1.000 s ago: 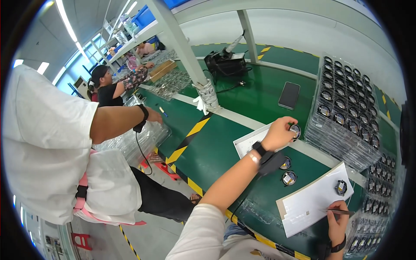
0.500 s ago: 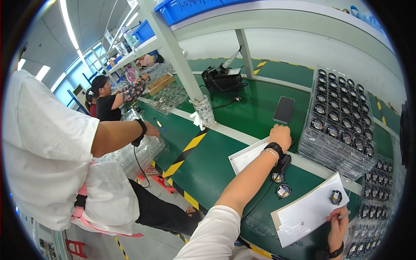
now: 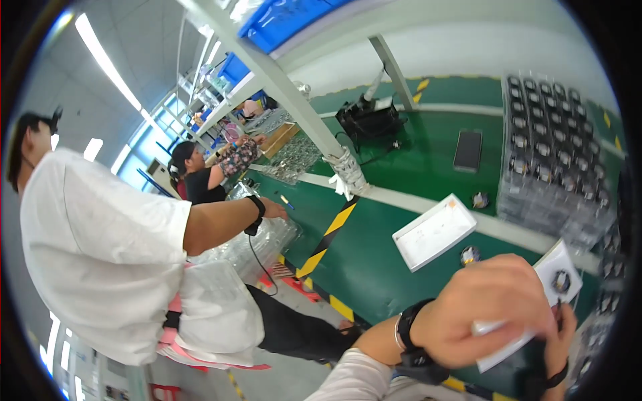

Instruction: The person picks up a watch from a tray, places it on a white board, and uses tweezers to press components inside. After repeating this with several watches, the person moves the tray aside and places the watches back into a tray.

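Observation:
My left hand point(image 3: 485, 311) is raised close to the camera, smeared by motion, its fingers curled together around a small pale thing point(image 3: 487, 327) that I cannot make out. Behind it, partly covered, my right hand point(image 3: 562, 337) is closed at the edge of a white board point(image 3: 552, 264). A thin dark tip point(image 3: 559, 303) shows at its fingertips. On the board, just beyond those fingers, lies a round black part point(image 3: 561, 281). Another round part point(image 3: 470, 255) sits on the green table beyond my left hand, and a third round part point(image 3: 479, 199) lies beside a shallow white tray point(image 3: 435, 234).
Stacked clear trays point(image 3: 555, 160) of round black parts stand at the right. A phone point(image 3: 468, 150) and a black bag point(image 3: 368, 120) lie farther back. A shelf post point(image 3: 294, 87) rises mid-table. At left, a co-worker point(image 3: 100, 254) in white reaches over clear plastic packaging point(image 3: 261, 250).
My left hand has drawn back from the white tray toward the camera and my right hand. The round part beside the tray is uncovered. The whole view has shifted.

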Demonstrator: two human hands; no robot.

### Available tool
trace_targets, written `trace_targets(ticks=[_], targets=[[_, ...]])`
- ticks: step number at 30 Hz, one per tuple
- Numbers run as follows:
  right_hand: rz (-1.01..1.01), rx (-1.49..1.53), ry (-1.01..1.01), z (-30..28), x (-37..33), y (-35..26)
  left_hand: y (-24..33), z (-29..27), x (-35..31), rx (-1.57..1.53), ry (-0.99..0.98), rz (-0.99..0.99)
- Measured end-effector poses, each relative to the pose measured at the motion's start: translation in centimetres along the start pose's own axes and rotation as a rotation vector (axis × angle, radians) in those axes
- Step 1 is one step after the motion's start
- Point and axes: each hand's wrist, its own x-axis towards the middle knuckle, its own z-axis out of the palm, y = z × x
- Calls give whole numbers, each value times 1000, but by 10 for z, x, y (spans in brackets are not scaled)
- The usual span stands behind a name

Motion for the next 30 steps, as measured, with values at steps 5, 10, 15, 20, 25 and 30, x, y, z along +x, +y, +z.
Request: trace_targets(ticks=[5,10,15,20,25,30], targets=[[90,37,-134,-12,5,-23,31,-45,-19,-54,-21,-157],[109,87,-134,-15,16,-34,68,-201,-56,316,-565,-629],[61,-2,-101,-9,15,-38,34,-363,-97,639,-1102,-907],[-66,-53,-119,-22,13,-55,36,-512,-147,1083,-1598,-1152],[-147,-17,-142,-9,24,-39,60,-528,-128,783,-1371,-795],[99,30,-108,-19,8,-2,-24,-28,-152,1672,-376,-1141]])
